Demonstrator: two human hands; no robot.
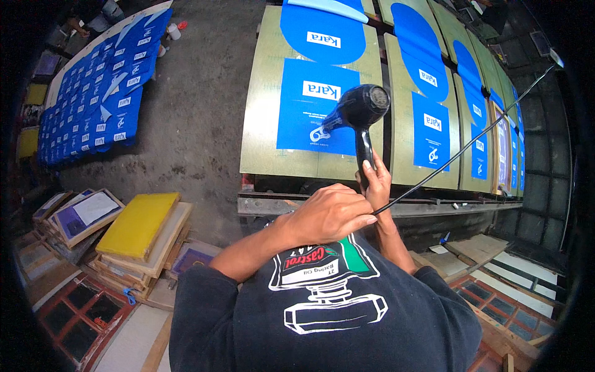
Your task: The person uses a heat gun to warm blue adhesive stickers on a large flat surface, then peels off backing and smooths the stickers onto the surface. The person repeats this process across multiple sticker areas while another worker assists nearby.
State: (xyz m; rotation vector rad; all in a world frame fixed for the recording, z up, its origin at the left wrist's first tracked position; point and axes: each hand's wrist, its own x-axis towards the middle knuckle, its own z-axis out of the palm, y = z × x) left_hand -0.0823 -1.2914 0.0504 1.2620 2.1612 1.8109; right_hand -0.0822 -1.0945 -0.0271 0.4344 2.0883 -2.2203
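My right hand (379,179) is wrapped around the handle of a black hair dryer (360,109). The dryer is over a blue printed fabric panel (297,116), with its nozzle pointing left. My left hand (337,209) crosses in front of my right wrist, fingers curled around the dryer's black cord (432,172). From there the cord stretches up to the far right. The blue panel lies flat on a greenish board (260,135) and bears white writing and a logo. Beyond it, a round-ended blue piece (297,46) has one edge folded back.
More boards with blue printed pieces (430,135) line the table to the right. A metal rail (274,204) runs along its near edge. Wooden-framed screens, one yellow (139,225), are stacked at left. Farther left, printed blue fabric (97,93) covers another surface. A person (100,23) is partly visible there.
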